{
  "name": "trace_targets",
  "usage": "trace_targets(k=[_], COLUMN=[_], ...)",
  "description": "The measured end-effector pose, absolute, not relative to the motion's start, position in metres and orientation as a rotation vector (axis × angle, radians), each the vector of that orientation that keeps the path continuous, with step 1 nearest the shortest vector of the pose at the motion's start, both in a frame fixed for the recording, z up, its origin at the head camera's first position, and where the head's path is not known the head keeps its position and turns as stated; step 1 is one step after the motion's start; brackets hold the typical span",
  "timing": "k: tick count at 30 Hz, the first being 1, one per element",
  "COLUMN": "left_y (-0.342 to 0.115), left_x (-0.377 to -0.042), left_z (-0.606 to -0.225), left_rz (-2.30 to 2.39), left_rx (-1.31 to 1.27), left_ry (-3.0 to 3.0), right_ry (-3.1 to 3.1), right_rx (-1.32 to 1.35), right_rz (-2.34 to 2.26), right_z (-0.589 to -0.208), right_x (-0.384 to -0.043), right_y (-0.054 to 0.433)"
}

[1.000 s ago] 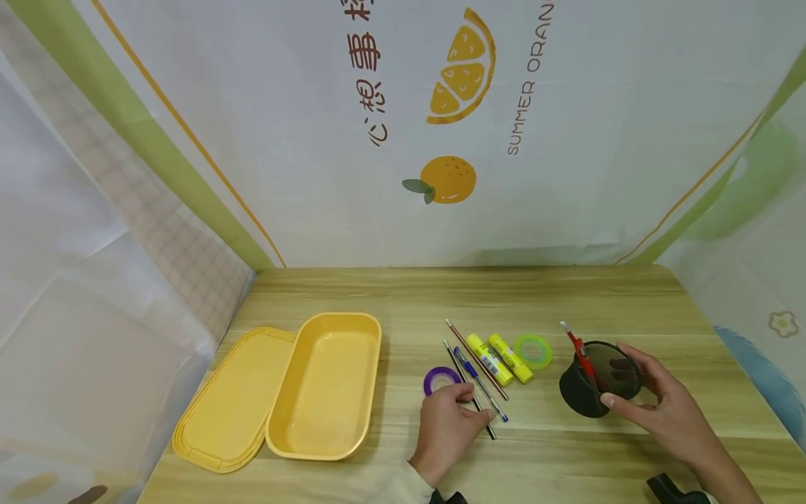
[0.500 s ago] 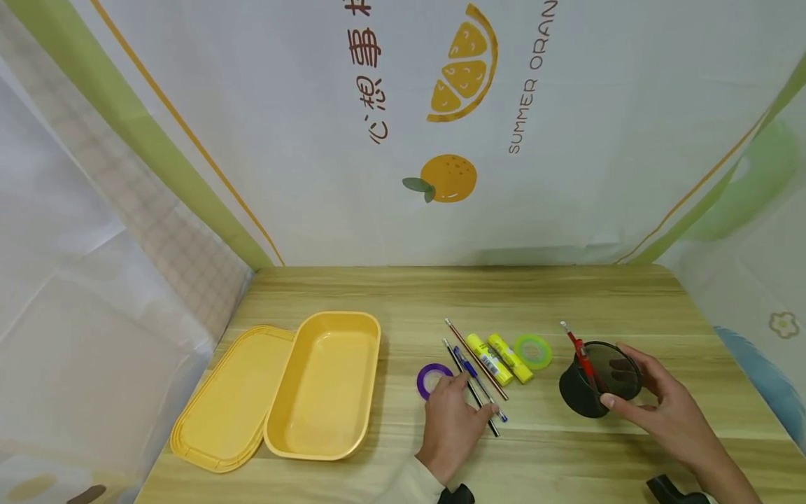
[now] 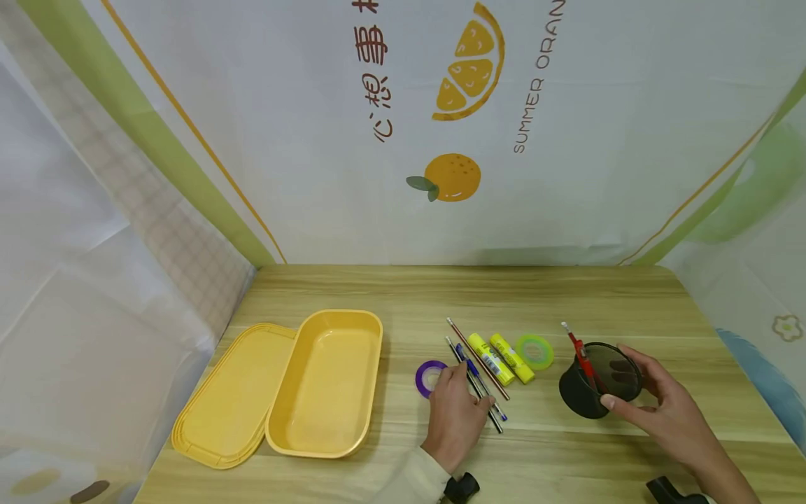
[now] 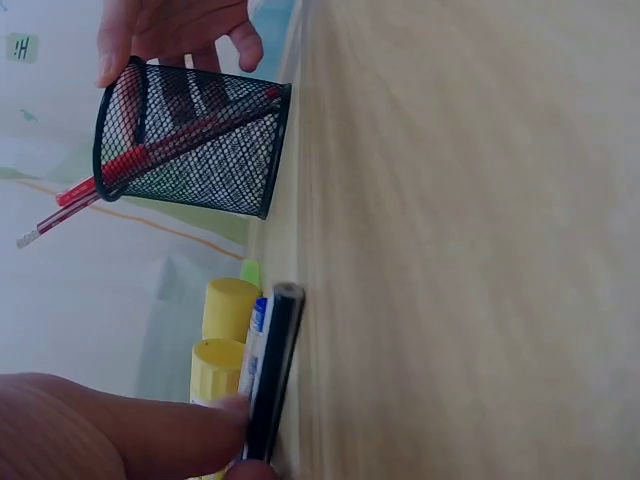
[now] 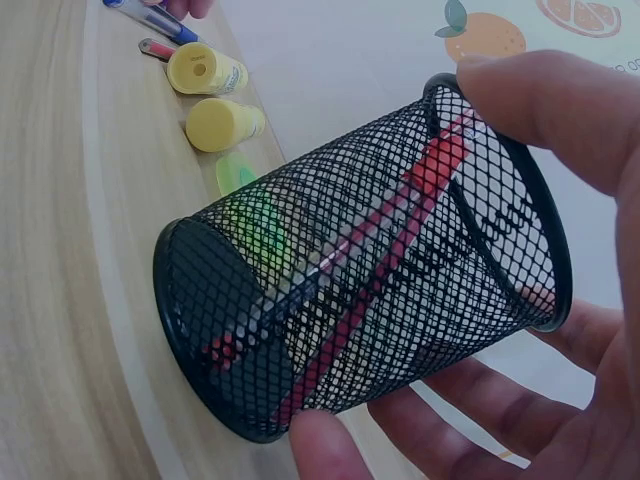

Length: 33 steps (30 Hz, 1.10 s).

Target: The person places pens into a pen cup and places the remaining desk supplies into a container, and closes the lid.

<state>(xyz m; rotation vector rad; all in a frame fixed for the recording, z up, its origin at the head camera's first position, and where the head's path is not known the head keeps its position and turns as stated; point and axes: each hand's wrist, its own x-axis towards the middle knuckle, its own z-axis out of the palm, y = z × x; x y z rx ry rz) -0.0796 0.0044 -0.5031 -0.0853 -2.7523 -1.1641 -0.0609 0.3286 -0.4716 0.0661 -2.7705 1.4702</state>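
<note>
My left hand (image 3: 456, 416) pinches a black pencil (image 4: 272, 370) between thumb and fingers, low over the table. A blue pen (image 3: 469, 362) lies alongside that pencil, partly behind the fingers. To the right, my right hand (image 3: 667, 413) grips a black mesh pen holder (image 5: 225, 300) by its rim and side, tilted toward the left. Inside the holder lean a red pen (image 3: 583, 360) and a red-striped pencil (image 5: 345, 340) with a white eraser end. Beside the left hand's fingers lies a purple tape roll (image 3: 420, 383).
A reddish-brown pencil (image 3: 462, 336), two yellow glue sticks (image 3: 491, 359) (image 3: 512, 358) and a green tape roll (image 3: 535, 352) lie between the hands. On the left, a yellow box (image 3: 324, 392) rests partly over its yellow lid (image 3: 229, 399). A printed cloth (image 3: 315, 175) hangs behind the table.
My left fingers have moved in along the black pencil, which shifts slightly. The purple tape roll has slid a little left. My right hand and the pen holder stay put.
</note>
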Motion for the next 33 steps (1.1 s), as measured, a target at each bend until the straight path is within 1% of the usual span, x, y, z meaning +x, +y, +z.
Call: trace_targets(k=[15, 21, 33], left_y=[0.013, 0.010, -0.007], left_x=[-0.075, -0.076, -0.081], left_z=[-0.500, -0.497, -0.487], left_rz=[-1.235, -1.266, -1.641], left_rx=[0.006, -0.002, 0.004], left_ry=[-2.814, -2.801, -2.704], right_ry=[-2.787, -2.791, -2.791], right_rx=[0.041, 0.034, 0.031], right_rz=[1.447, 1.448, 1.428], right_z=[-0.473, -0.473, -0.473], right_x=[-0.060, -0.060, -0.060], right_y=[0.329, 0.328, 0.327])
